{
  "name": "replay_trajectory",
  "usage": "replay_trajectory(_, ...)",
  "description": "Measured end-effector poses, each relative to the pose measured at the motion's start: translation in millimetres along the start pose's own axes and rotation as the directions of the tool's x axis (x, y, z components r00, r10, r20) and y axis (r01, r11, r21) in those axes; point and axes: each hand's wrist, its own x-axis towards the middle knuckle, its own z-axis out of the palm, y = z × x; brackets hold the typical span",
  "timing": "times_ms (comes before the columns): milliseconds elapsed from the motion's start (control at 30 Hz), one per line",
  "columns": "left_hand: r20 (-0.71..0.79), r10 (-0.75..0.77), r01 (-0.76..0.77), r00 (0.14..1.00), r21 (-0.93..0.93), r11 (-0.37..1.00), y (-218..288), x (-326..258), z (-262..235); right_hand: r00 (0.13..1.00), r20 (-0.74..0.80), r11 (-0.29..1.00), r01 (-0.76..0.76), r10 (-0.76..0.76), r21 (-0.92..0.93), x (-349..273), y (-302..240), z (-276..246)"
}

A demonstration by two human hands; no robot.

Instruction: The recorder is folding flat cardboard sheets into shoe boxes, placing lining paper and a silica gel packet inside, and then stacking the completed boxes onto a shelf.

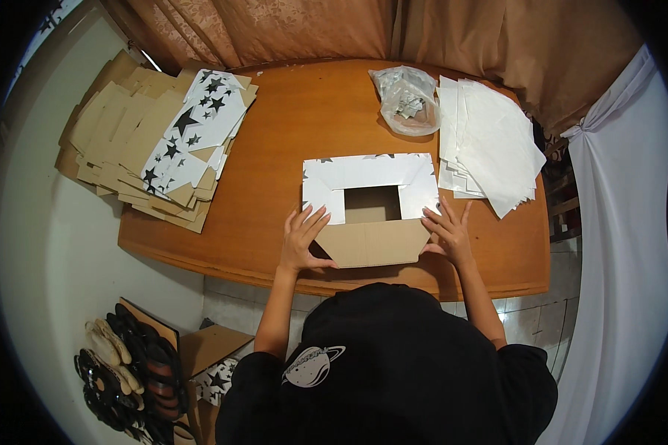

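Observation:
A cardboard box [371, 247] with white, star-printed flaps and a brown front panel stands near the table's front edge. Its flaps are partly folded in, leaving a rectangular opening through which the brown inside shows. My left hand [303, 241] grips the box's left front corner, fingers on the white flap and thumb along the lower brown edge. At the opposite corner my right hand [450, 234] holds the box, its fingers spread over the white flap and its thumb by the brown panel.
Flat cardboard blanks [126, 133], some star-printed, are stacked at the table's left. A clear plastic bag [407, 104] with small contents lies at the back, beside white paper sheets [493, 141]. Shoes [137, 363] and an open box [215, 348] sit below left. Brown curtains [453, 33] hang behind the table.

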Motion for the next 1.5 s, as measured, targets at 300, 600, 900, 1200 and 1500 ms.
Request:
replay_trajectory(300,-0.321,-0.511,0.494,0.798,-0.137,0.858,19.2,20.6,34.5,0.881,-0.147,0.866,-0.39,0.45,0.313,35.2,-17.1,26.7)
replay_trajectory(600,-0.297,-0.254,0.325,0.921,0.221,0.919,24.2,12.9,40.3,0.944,-0.057,0.939,-0.33,0.326,-0.093,53.8,-52.6,23.6)
replay_trajectory(900,-0.227,-0.22,0.284,0.949,0.307,0.908,20.9,12.9,38.9,0.962,-0.125,0.963,-0.254,0.242,-0.091,48.8,-47.2,36.8)
replay_trajectory(1200,-0.192,-0.269,0.306,0.944,0.202,0.93,27.9,43.3,26.8,0.952,-0.105,0.952,-0.297,0.288,-0.079,44.1,-55.5,32.0)
replay_trajectory(1500,0.55,-0.15,0.085,0.821,0.143,0.986,33.6,94.5,56.8,0.904,0.026,0.888,-0.414,0.427,-0.198,53.7,-70.4,36.2)
